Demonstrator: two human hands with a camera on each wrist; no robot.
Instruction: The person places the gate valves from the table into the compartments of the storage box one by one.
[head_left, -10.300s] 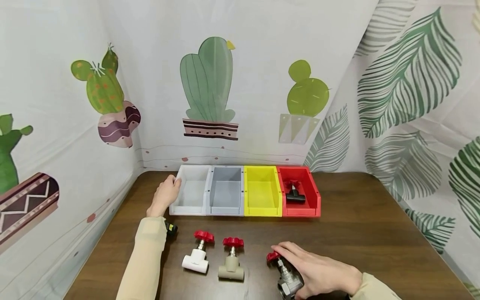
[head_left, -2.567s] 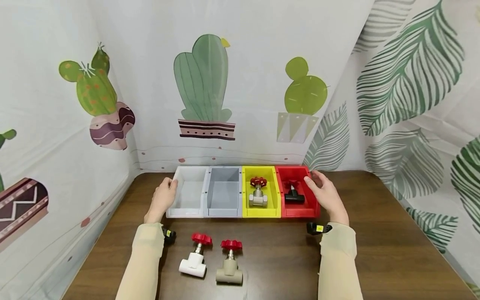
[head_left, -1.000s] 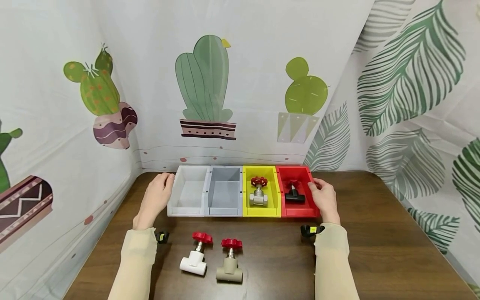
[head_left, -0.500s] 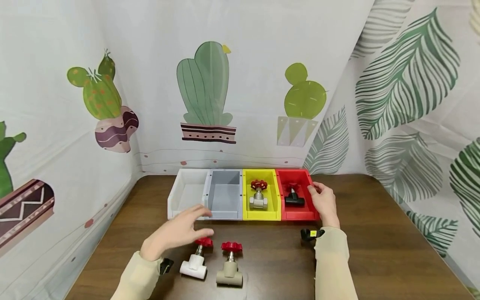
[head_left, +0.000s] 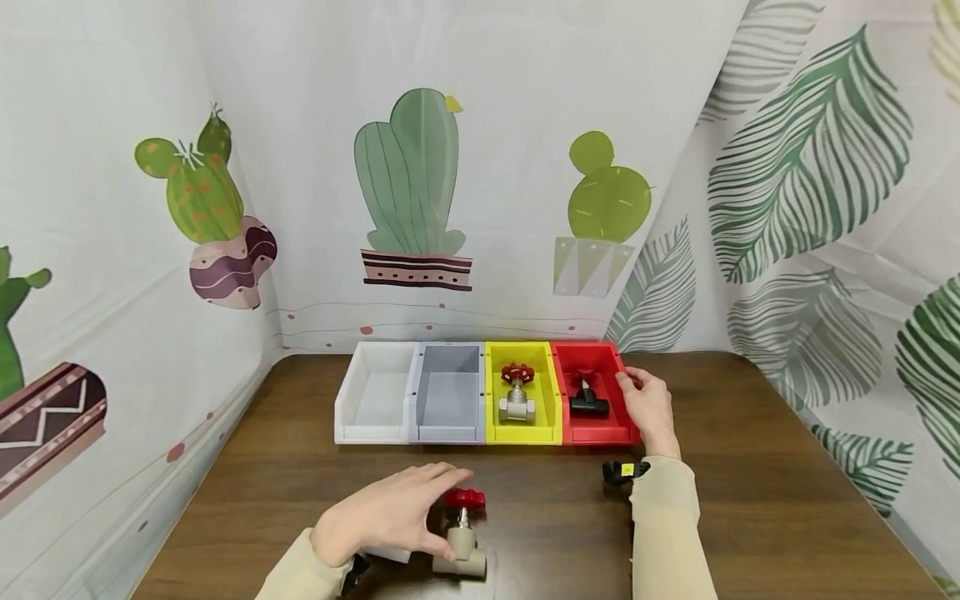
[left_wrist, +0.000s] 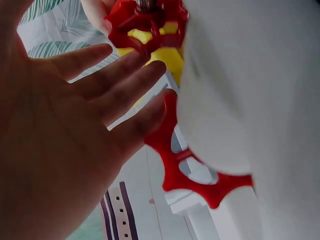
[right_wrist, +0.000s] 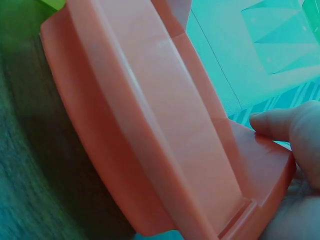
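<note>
My left hand (head_left: 393, 512) reaches over the front of the table, thumb and fingers spread apart, close beside a beige tee-shaped valve (head_left: 462, 543) with a red handwheel. Under that hand lies a white valve (head_left: 388, 553), mostly hidden in the head view. In the left wrist view its red handwheel (left_wrist: 170, 165) is by the little finger, and the other red handwheel (left_wrist: 145, 30) is beyond the fingertips. My right hand (head_left: 651, 408) grips the right wall of the red bin (head_left: 602, 434), thumb over the rim in the right wrist view. Inside that bin is a black valve (head_left: 588, 404).
Joined in a row left of the red bin are a white bin (head_left: 371, 435), a grey bin (head_left: 447, 435) and a yellow bin (head_left: 523, 435). The yellow one contains a metal valve (head_left: 517, 406). A patterned curtain (head_left: 517, 183) hangs behind the brown table (head_left: 750, 500).
The metal valve went from the right hand's side into the yellow bin. My left hand left the white bin and moved down and right to the beige valve. The right hand stays at the red bin.
</note>
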